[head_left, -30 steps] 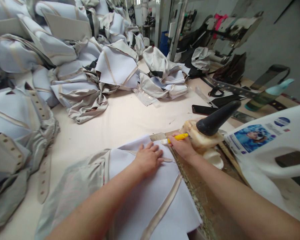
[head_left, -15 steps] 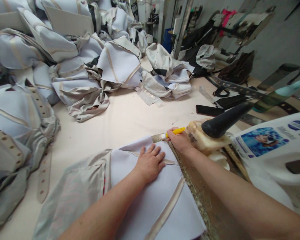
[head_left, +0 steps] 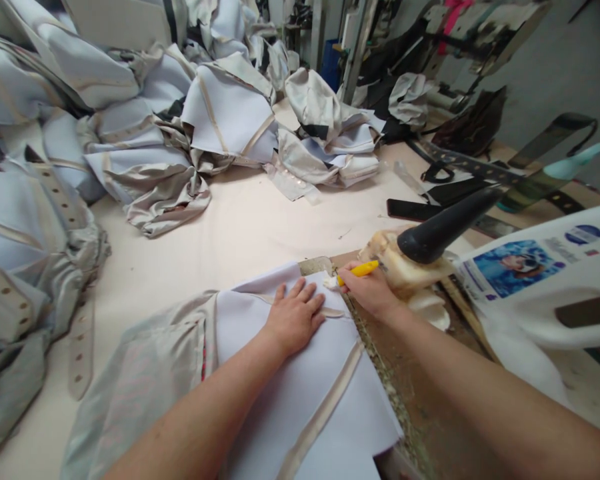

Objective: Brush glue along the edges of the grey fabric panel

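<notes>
My left hand [head_left: 294, 316] lies flat with fingers spread on a pale lilac-white bag panel [head_left: 295, 393], pressing it to the table. Beige tape strips [head_left: 325, 403] cross the panel, and grey lining fabric [head_left: 150, 367] spreads out from its left side. My right hand [head_left: 369, 288] is closed round a yellow-handled brush [head_left: 359, 273]. Its white bristles touch or hover just over the panel's upper right edge; I cannot tell which. Under that edge lies a brown board [head_left: 405, 380] crusted along its border.
Several unfinished bag pieces [head_left: 230, 113] are piled at the back and left. On the right stand a glue-stained container [head_left: 387, 250] with a black cone-shaped piece [head_left: 445, 227], a white jug [head_left: 525, 267] and a phone [head_left: 413, 210]. A sewing machine [head_left: 485, 40] is behind.
The brush has moved from the panel's top corner a little down along its right edge. My left hand stays flat on the panel. The whole view has shifted slightly.
</notes>
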The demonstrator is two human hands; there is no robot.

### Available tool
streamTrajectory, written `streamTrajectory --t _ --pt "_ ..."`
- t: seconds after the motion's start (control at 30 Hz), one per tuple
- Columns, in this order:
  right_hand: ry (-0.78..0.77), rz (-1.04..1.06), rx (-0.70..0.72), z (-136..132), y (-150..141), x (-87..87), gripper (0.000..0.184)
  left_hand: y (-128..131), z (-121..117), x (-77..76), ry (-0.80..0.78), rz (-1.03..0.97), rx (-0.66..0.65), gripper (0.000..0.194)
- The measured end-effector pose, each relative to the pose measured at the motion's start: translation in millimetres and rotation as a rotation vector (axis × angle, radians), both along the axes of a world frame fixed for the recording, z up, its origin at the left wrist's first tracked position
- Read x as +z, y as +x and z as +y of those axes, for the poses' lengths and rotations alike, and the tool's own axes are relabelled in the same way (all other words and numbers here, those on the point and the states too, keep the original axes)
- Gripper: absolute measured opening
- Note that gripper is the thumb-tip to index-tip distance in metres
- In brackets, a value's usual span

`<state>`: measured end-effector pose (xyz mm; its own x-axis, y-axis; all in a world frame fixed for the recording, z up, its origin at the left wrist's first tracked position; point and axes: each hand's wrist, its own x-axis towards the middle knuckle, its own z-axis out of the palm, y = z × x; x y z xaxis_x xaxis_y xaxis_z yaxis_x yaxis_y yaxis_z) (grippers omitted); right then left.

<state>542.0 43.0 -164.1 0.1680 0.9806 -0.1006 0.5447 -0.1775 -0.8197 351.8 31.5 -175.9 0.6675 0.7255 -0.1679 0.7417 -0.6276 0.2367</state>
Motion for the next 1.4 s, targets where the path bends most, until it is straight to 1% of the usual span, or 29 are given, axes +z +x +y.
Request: streamTrajectory --t 0.1,0.17,0.23,0.33,0.4,0.47,0.53,0.6,0.63,0.77,0.87,1.0,1.07,1.1,1.17,1.23,1.3,1.37,1.4 --pt "-0.084 0.042 -0.002 -24 6 8.3 0.021 1 0 1.8 -0.003 0.003 -0.002 0.042" --pt "-0.112 0.067 -0.02 -41 12 16.7 0.022 3 -1 7.5 -0.005 0.011 0.009 0.04" --pt "-0.099 0.096 -0.007 -52 17 22.3 0.021 6 -6 16.2 0.007 0.015 0.016 0.036" --pt "-0.071 0.113 0.121 -58 20 19.5 0.021 11 -17 29.0 -0.016 0.024 -0.041 0.026" --pt "-0.041 0.077 0.147 -59 21 13.6 0.021 13 -25 33.1 -0.047 0.033 -0.07 0.024" --pt "0.023 0.025 0.102 -59 20 9.2 0.021 12 -30 33.3 -0.056 0.034 -0.063 0.025" --pt "0.067 -0.002 0.125 -59 19 7.9 0.02 11 -33 31.5 -0.055 0.021 -0.054 0.025" --pt "0.067 -0.016 0.172 -58 18 8.5 0.022 10 -34 29.6 -0.056 0.014 -0.046 0.025" --pt "0.065 -0.023 0.173 -58 17 8.8 0.022 10 -34 28.9 -0.053 0.01 -0.041 0.025" --pt "0.076 -0.034 0.094 -60 15 9.4 0.021 10 -35 27.2 -0.035 0.004 -0.031 0.024" --pt "0.023 0.0 0.113 -74 15 9.3 0.022 10 -37 26.1 -0.019 -0.001 -0.03 0.024" --pt "-0.104 0.069 0.071 -107 19 10.5 0.023 10 -38 24.0 -0.013 -0.003 -0.026 0.023" --pt "-0.154 0.07 0.066 -115 22 11.7 0.022 10 -38 22.7 -0.01 -0.008 -0.027 0.023" --pt "-0.165 0.068 0.068 -115 23 12.0 0.022 10 -39 22.0 -0.005 -0.011 -0.027 0.023" --pt "-0.143 0.058 0.076 -105 21 11.2 0.022 10 -39 21.0 0.006 -0.014 -0.025 0.022" --pt "-0.053 0.057 0.059 -87 17 7.9 0.022 10 -39 20.7 0.011 -0.012 -0.022 0.022" --pt "0.049 0.077 0.014 -70 11 3.0 0.022 10 -40 20.9 0.009 -0.011 -0.025 0.023" --pt "0.106 0.097 -0.031 -64 7 -1.4 0.023 9 -40 21.1 0.01 -0.013 -0.025 0.024" --pt "0.114 0.094 -0.038 -67 6 -2.8 0.023 9 -40 21.1 0.011 -0.014 -0.024 0.024"
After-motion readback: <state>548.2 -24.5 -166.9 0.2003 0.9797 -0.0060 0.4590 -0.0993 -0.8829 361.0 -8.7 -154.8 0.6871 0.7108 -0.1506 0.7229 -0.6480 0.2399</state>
